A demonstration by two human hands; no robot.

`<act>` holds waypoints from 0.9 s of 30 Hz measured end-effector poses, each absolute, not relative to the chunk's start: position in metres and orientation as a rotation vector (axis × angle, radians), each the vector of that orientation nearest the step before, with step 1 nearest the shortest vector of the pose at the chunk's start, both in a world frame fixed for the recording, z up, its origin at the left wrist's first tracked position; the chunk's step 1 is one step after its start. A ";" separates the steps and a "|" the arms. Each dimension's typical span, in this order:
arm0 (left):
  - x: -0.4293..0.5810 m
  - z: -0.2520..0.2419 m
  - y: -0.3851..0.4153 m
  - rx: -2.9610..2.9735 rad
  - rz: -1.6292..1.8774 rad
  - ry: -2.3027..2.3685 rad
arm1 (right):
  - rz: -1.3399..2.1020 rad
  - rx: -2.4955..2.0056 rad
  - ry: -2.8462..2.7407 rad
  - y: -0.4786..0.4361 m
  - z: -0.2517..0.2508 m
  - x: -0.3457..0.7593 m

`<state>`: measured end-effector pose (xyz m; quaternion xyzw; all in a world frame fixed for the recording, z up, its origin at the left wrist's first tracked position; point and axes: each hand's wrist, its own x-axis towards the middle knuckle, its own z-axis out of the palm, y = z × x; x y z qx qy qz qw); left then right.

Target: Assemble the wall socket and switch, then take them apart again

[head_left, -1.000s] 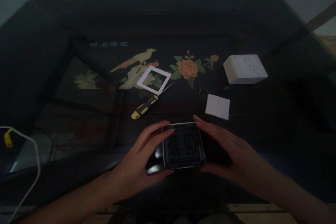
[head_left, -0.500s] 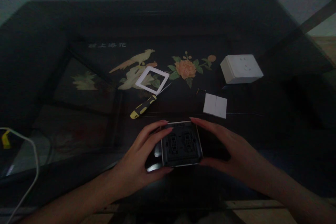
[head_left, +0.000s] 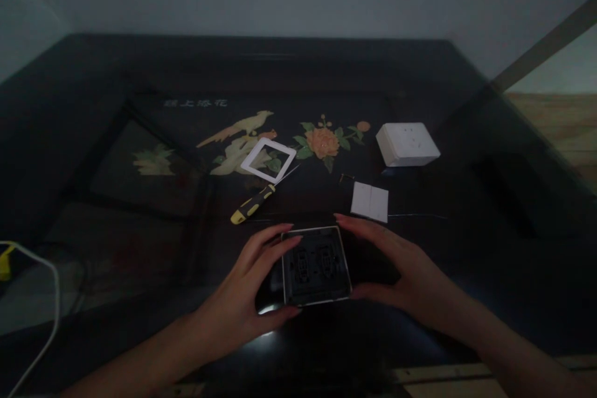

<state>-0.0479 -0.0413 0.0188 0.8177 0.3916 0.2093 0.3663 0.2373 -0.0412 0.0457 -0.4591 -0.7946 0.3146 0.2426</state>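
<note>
Between my two hands is a square wall switch body, dark on its upper face with a thin white edge. My left hand grips its left side, fingers at the top edge and thumb at the bottom left. At the right corners, the fingertips and thumb of my right hand hold the other side. Beyond them lies a white square frame, with the shaft tip of a yellow and black screwdriver beside it. A white two-part switch rocker plate rests past my right fingers.
A white box-mounted socket stands at the right. Small screws lie near the rocker plate. A white cable with a yellow piece runs along the left. The dark glossy table has an inlaid bird and flowers.
The view has tilted up, so the table and its objects sit lower in the picture. Both hands keep the same hold on the switch body.
</note>
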 end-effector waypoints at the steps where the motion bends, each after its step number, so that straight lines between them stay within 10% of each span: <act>1: -0.048 0.018 -0.040 2.102 0.541 1.011 | 0.809 -1.258 -2.135 -0.038 0.045 0.240; 27: -0.028 0.010 -0.020 2.032 0.569 1.019 | 0.200 -1.967 -2.240 0.084 0.028 0.249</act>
